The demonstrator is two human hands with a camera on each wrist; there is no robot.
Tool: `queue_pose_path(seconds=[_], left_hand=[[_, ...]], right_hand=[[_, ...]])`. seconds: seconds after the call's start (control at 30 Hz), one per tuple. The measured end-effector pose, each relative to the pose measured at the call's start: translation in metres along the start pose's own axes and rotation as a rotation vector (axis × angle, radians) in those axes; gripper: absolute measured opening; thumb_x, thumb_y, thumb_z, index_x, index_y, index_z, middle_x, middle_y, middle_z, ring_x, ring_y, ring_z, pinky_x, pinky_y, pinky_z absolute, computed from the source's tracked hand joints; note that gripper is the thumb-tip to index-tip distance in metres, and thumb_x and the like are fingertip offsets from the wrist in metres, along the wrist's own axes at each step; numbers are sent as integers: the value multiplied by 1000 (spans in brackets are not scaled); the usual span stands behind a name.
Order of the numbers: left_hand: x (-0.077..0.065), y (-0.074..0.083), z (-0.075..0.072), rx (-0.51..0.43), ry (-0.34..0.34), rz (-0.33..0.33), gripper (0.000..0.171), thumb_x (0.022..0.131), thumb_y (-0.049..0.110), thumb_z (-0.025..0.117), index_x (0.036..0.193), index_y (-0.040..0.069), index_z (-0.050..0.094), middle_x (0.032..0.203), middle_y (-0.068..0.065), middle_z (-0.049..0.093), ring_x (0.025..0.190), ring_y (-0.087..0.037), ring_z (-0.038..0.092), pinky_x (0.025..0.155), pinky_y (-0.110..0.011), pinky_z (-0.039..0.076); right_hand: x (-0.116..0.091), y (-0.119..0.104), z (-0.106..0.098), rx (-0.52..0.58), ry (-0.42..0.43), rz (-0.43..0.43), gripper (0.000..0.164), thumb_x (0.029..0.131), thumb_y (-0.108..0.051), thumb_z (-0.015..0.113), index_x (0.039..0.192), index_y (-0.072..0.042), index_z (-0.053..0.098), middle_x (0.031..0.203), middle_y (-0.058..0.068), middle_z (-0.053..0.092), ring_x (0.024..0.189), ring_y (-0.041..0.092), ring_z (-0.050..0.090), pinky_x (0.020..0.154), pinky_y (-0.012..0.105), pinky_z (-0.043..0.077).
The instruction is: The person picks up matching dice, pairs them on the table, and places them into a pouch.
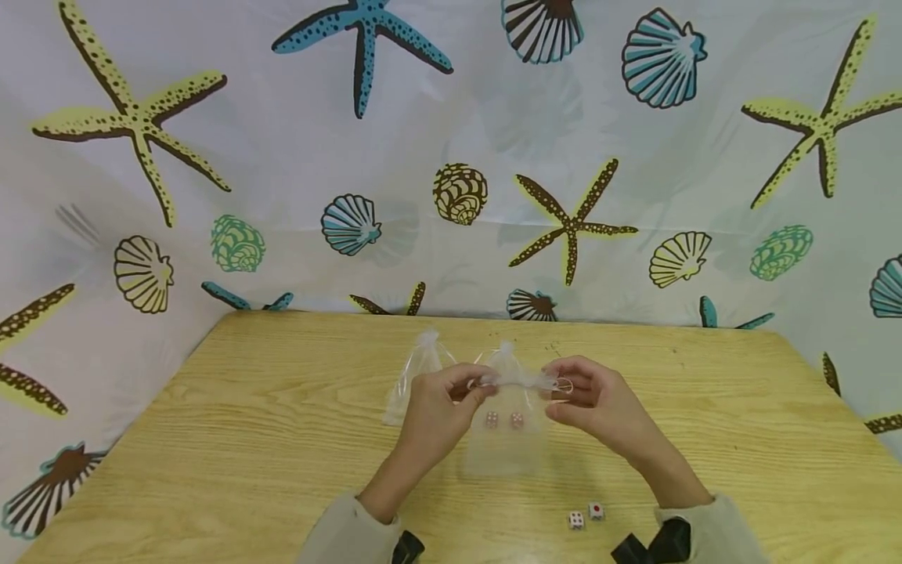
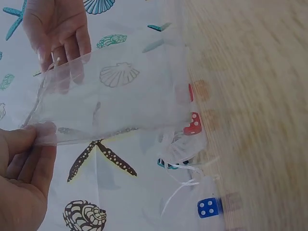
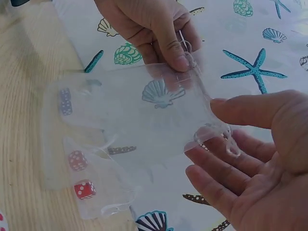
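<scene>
My left hand (image 1: 437,407) pinches the upper left corner of a sheer white drawstring bag (image 1: 503,450) between thumb and fingers. The bag hangs flat, its cord loops (image 3: 233,144) sticking out at the mouth. At the other upper corner, my right hand (image 1: 595,399) has its fingers loosely extended behind the fabric, touching it, with the thumb apart from the fingers. Behind the held bag stands a tied bag (image 3: 103,197) with red dice (image 3: 85,189), seen through the mesh in the head view. A second tied bag (image 1: 402,392) stands to its left; blue dice (image 2: 208,207) show in the left wrist view.
Two loose white dice, one showing a red dot (image 1: 596,511) and one showing several dots (image 1: 576,519), lie on the wooden table (image 1: 282,439) near my right wrist. A white cloth (image 1: 423,258) printed with shells and starfish hangs behind the table and along its sides.
</scene>
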State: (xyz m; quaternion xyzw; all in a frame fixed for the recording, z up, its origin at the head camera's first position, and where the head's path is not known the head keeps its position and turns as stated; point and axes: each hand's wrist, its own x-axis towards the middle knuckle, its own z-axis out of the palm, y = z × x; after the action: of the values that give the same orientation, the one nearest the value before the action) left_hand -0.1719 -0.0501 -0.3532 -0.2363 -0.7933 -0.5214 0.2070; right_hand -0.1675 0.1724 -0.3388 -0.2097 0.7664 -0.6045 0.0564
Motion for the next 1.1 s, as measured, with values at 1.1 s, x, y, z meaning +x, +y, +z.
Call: queue_pose_path(seconds=[1.1], left_hand=[[-11,8,2,50,-207,216,27,87,3,66,115,3,64,102,-11,71,85,-17,69,72,-22,56]], right_hand=[[-13,-22,11,-529,154,-147,4,87,-12,69,88,-12,72,83,-4,68,72,2,58,66,24,51]])
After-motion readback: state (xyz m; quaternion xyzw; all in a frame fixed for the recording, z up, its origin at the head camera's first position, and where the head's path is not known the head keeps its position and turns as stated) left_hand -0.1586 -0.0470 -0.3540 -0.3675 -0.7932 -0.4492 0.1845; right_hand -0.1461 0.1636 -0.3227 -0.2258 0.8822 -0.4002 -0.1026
